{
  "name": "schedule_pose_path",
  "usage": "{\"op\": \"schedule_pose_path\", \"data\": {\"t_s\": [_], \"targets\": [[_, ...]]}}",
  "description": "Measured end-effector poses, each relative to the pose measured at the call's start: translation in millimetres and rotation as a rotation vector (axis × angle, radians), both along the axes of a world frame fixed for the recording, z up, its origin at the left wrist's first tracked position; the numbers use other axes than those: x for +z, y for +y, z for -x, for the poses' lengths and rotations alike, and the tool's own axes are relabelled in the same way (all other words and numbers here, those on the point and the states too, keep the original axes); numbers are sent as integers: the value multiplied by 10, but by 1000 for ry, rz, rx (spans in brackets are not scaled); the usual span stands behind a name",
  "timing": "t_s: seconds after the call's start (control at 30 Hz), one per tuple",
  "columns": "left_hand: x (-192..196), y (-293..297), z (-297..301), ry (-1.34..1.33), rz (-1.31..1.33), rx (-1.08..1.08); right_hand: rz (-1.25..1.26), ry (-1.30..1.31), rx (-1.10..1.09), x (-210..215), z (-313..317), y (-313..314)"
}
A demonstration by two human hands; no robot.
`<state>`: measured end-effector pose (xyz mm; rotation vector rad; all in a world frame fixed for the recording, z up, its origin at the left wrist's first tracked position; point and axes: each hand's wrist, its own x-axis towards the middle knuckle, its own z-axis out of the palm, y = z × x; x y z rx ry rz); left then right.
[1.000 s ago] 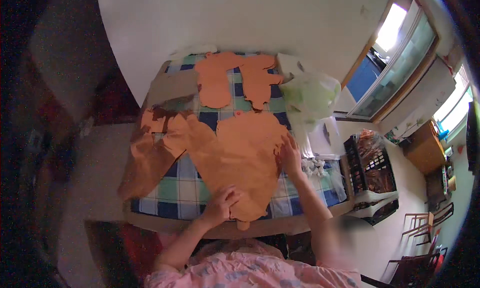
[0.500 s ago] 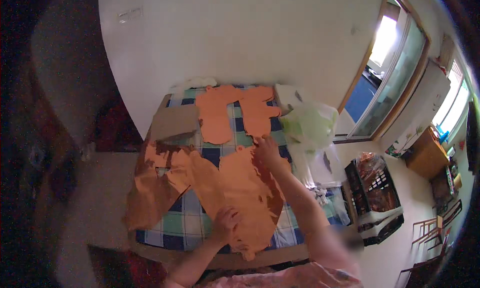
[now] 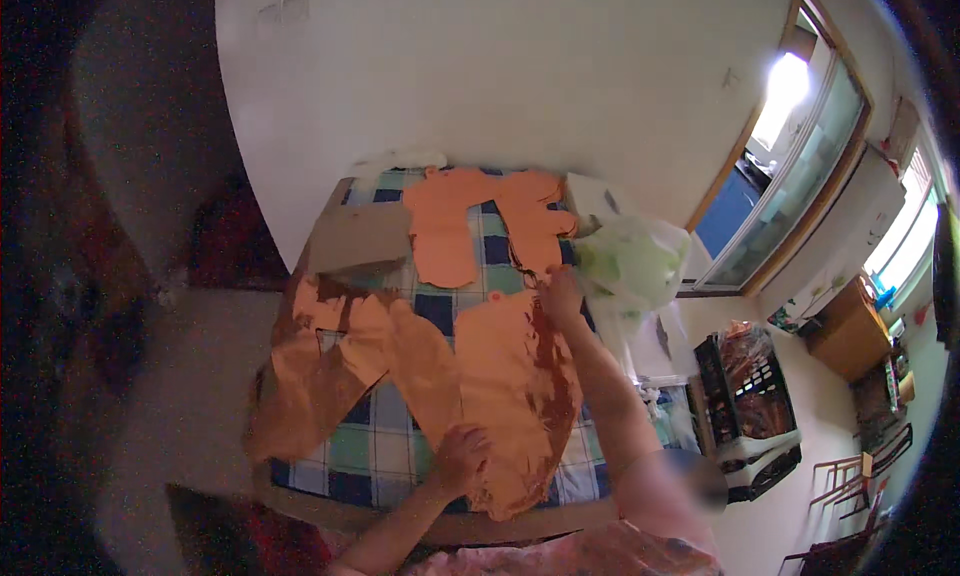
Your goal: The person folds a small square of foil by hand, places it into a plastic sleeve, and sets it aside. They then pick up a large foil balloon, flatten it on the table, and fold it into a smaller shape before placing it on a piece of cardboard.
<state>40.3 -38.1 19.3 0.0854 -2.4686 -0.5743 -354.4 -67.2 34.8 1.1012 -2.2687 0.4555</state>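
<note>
A large flat orange cut-out sheet (image 3: 510, 376) with a shiny reddish-brown right side lies on the near part of a table with a plaid cloth (image 3: 372, 436). My left hand (image 3: 463, 458) is at its lower left edge, fingers curled on the sheet. Up at the sheet's top right corner, my right hand (image 3: 560, 298) has its fingers closed together on the edge. Just beyond lie two more orange cut-outs, one plain (image 3: 443, 236) and one with rounded lobes (image 3: 535, 226). Crumpled orange-brown sheeting (image 3: 325, 376) spreads to the left.
A brown cardboard piece (image 3: 360, 238) lies at the table's left. On the right are a pale green translucent plastic bag (image 3: 635, 261) and white packaging (image 3: 655, 346). Beside the table stands a black crate (image 3: 750, 381) with wrapped contents. A white wall (image 3: 480, 76) rises behind.
The view has shifted slightly, so the table's things sit a little further right. My right hand stays at the sheet's top right corner, and my left hand stays at its lower left edge.
</note>
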Motion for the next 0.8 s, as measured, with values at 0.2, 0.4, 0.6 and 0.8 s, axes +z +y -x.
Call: {"op": "schedule_pose_path", "data": {"t_s": [0.2,0.4,0.6,0.8], "targets": [[-299,-51,-22,-32,70,32,-326,-597,88,-124,217,19],[-243,-48,28,6,74,16,-279,-539,-128,-407,356,-55],[-353,28,35,-34,-32,10,-353,-513,20,105,29,-7],[-583,220,418,-169,-539,-204,-369,488,461,-204,1260,649]]}}
